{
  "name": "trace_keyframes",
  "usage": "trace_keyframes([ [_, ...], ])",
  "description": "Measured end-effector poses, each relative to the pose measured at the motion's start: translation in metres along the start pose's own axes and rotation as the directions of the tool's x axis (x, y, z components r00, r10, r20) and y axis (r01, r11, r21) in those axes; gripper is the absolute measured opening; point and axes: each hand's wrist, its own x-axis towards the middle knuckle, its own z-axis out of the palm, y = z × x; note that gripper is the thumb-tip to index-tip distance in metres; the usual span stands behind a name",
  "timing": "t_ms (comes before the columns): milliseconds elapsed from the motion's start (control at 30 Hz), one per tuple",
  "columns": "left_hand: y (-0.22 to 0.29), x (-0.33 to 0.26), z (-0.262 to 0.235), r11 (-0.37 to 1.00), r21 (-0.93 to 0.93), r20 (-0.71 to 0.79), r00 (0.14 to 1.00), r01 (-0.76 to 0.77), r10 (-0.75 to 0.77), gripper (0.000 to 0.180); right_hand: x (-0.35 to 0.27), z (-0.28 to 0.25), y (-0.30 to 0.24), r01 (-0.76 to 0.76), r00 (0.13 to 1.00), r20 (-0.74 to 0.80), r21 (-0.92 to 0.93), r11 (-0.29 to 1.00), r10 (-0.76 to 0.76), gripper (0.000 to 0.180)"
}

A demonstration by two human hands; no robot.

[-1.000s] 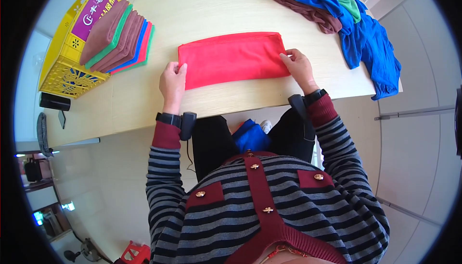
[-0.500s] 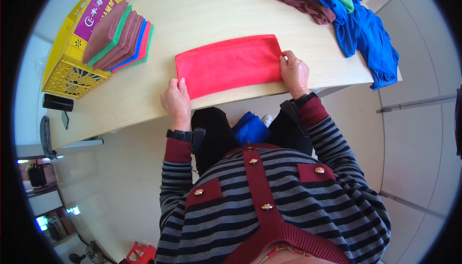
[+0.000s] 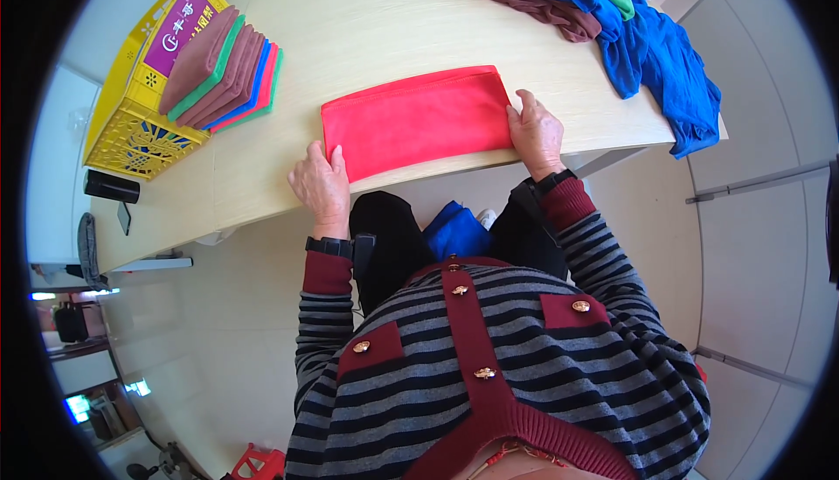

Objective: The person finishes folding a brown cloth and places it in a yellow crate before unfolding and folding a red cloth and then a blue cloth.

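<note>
Red cloth (image 3: 415, 120), folded into a long flat rectangle, lies on the pale wooden table (image 3: 367, 34), close to the near edge and slightly slanted, its right end farther from the person than its left. Surface looks smooth, edges fairly even.

Left hand (image 3: 320, 185) rests palm down at the cloth's near left corner, fingers spread; fingertips touch or overlap the red edge, the heel of the hand near the table edge. Not gripping, pressed flat. Right hand (image 3: 535, 128) lies flat against the cloth's right end, fingers pointing away from the body, the thumb side touching the short edge. Also open and flat, nothing clasped. The two hands are well apart, one at each end of the cloth.

Dark watch or band (image 3: 327, 246) on the left wrist; another dark band on the right wrist. Sleeves striped grey and black with maroon cuffs.

Far left on the table: yellow plastic basket (image 3: 131, 135) with a stack of folded cloths (image 3: 223, 73) leaning in it, brown, green, red and blue layers visible. Far right: a loose heap of unfolded cloths (image 3: 612, 8), brown, green and blue, the blue one hanging over the table's right corner. Blue item (image 3: 454, 231) below the table edge between the person's knees; cannot tell what it is.
</note>
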Motion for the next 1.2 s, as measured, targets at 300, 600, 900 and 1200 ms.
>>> trace_keyframes([
  [300, 0.071, 0.006, 0.023, 0.823, -0.418, 0.166, 0.859, -0.384, 0.485, 0.044, -0.016, 0.014, -0.113, 0.312, 0.935, 0.016, 0.440, 0.842, -0.354, 0.046],
  [600, 0.068, -0.006, 0.031, 0.894, -0.204, 0.389, 0.805, -0.398, 0.447, 0.063, -0.034, 0.046, -0.099, 0.380, 0.885, 0.227, 0.155, 0.912, -0.407, 0.067],
  [900, 0.032, 0.013, 0.042, 0.956, -0.121, 0.391, 0.873, -0.267, 0.293, 0.062, 0.010, 0.042, -0.042, 0.365, 0.915, 0.229, -0.119, 0.924, -0.332, 0.064],
  [1200, 0.005, 0.011, 0.049, 0.966, -0.199, 0.239, 0.948, -0.166, 0.212, 0.065, 0.018, 0.047, -0.026, 0.424, 0.904, 0.064, -0.017, 0.905, -0.423, 0.061],
])
